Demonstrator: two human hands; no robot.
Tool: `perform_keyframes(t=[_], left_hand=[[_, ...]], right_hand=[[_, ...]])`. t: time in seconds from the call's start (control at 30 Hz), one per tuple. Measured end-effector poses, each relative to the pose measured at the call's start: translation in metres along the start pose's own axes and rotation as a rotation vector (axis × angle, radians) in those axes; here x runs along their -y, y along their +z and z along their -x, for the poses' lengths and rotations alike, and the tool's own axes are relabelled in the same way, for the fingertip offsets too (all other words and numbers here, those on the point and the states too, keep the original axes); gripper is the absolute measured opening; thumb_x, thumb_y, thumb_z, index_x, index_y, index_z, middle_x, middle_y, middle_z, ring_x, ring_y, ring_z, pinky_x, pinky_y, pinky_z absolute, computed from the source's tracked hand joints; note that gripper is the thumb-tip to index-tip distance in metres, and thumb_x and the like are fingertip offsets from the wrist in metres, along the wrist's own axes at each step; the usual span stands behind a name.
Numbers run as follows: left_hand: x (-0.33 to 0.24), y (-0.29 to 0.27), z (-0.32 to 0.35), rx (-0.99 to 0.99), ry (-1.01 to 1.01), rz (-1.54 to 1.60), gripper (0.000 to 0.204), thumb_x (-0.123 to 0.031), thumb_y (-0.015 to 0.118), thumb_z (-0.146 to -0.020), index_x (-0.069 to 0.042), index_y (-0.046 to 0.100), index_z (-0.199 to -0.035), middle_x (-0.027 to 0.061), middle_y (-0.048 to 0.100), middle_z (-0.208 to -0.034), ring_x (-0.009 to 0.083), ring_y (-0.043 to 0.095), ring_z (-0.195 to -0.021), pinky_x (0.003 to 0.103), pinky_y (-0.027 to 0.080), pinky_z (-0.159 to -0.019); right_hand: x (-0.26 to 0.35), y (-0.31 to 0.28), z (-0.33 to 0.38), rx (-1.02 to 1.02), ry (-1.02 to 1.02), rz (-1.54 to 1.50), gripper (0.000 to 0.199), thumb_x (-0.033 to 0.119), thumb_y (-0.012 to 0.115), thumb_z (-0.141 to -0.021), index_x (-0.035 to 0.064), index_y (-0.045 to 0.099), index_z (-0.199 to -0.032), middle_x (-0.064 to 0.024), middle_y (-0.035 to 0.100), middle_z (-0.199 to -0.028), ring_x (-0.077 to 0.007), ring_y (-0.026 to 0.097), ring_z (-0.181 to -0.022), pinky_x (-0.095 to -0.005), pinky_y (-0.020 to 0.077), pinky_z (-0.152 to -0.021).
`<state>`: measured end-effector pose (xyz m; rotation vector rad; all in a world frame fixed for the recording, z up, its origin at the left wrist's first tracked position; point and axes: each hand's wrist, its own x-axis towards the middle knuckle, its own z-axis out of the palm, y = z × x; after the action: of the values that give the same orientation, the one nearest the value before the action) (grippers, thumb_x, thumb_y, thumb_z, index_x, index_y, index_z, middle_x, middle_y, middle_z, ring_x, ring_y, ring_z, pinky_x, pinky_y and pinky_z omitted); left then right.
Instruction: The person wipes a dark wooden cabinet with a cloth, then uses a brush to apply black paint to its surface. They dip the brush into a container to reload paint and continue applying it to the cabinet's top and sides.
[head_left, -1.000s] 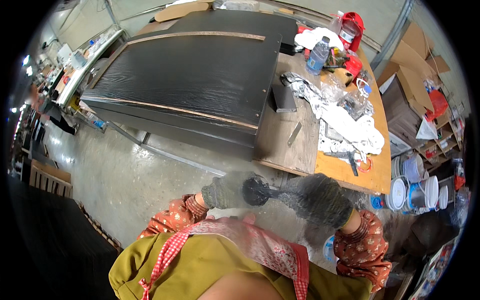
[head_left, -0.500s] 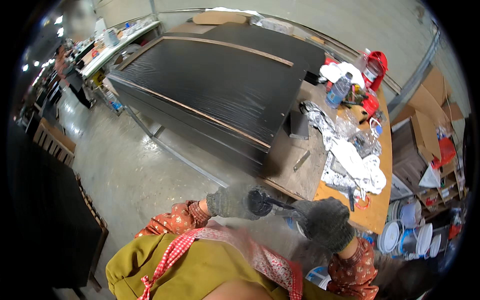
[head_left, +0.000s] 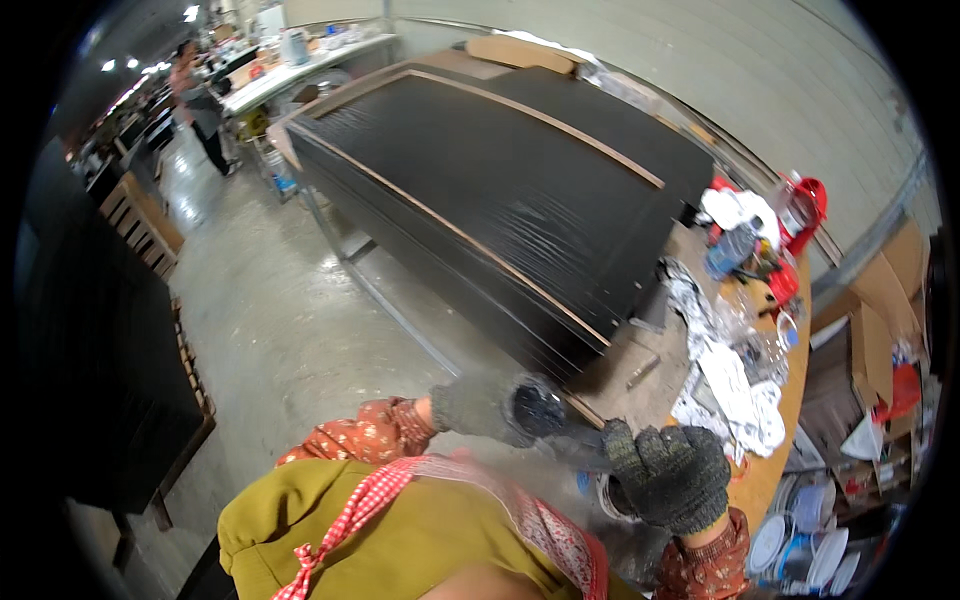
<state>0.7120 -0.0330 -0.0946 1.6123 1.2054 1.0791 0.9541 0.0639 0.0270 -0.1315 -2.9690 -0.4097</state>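
A grey knitted work glove covers my left hand (head_left: 472,408), which is closed around a small cup (head_left: 538,408) with glossy black stuff inside. My right hand (head_left: 668,478), in a similar dark glove, has its fingers curled around a dark, brush-like tool (head_left: 582,450). That tool is smeared by motion and points toward the cup; its exact kind is hard to make out. Beyond both hands lies a large black wood-grain furniture piece (head_left: 480,180) with bare wooden strips along its edges. Its near right corner is a short way past the cup.
On the workbench (head_left: 640,365) at right lie stained white rags (head_left: 740,390), a plastic bottle (head_left: 730,250) and red containers. Lidded buckets (head_left: 775,540) stand on the floor at lower right. Another dark piece (head_left: 100,340) fills the left side. A person (head_left: 200,105) stands far left.
The view has swung, so the furniture sits further right and lower. My right hand has moved down and away from the cup, with the tool's tip now outside it.
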Motion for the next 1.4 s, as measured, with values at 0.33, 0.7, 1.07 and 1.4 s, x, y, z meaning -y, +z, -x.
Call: perform_keyframes(t=[0.33,0.7,1.07,1.4], left_hand=[[-0.009,-0.045,0.022,0.024,-0.057,0.008,0.047,-0.015,0.071,-0.077,-0.002,0.054,-0.119,0.0088,0.060,-0.112,0.0159,0.057,-0.098,0.030,0.047,-0.084],[0.042,-0.054,0.042,-0.180,0.045,0.516,0.053,-0.021,0.080,-0.068,-0.002,0.055,-0.111,0.0101,0.061,-0.107,0.0173,0.057,-0.097,0.030,0.048,-0.084],[-0.015,-0.068,0.043,-0.319,-0.197,-0.290,0.071,-0.029,0.083,-0.061,-0.006,0.052,-0.121,0.0128,0.058,-0.115,0.0243,0.057,-0.105,0.035,0.045,-0.091],[-0.003,-0.084,0.000,-0.586,0.180,-1.174,0.042,-0.014,0.079,-0.064,-0.011,0.062,-0.102,0.0047,0.062,-0.102,0.0207,0.059,-0.099,0.032,0.050,-0.086]], right_hand=[[0.013,-0.005,-0.077,0.115,0.038,-0.316,0.028,0.025,0.056,-0.080,0.0105,0.064,-0.103,-0.0103,0.060,-0.073,-0.0279,0.059,-0.064,-0.0385,0.0458,-0.057],[0.003,0.027,-0.103,0.138,0.245,-0.948,0.014,0.014,0.059,-0.087,0.0027,0.065,-0.095,-0.0079,0.062,-0.071,-0.0148,0.055,-0.060,-0.0283,0.0434,-0.055],[-0.026,0.021,-0.110,0.119,0.205,-1.040,0.033,0.017,0.063,-0.070,0.0084,0.065,-0.102,-0.0077,0.062,-0.078,-0.0209,0.060,-0.065,-0.0327,0.0459,-0.053],[-0.022,0.049,0.009,-0.337,0.841,-1.690,0.020,0.020,0.058,-0.089,0.0002,0.061,-0.089,-0.0079,0.062,-0.070,-0.0110,0.057,-0.052,-0.0216,0.0424,-0.044]])
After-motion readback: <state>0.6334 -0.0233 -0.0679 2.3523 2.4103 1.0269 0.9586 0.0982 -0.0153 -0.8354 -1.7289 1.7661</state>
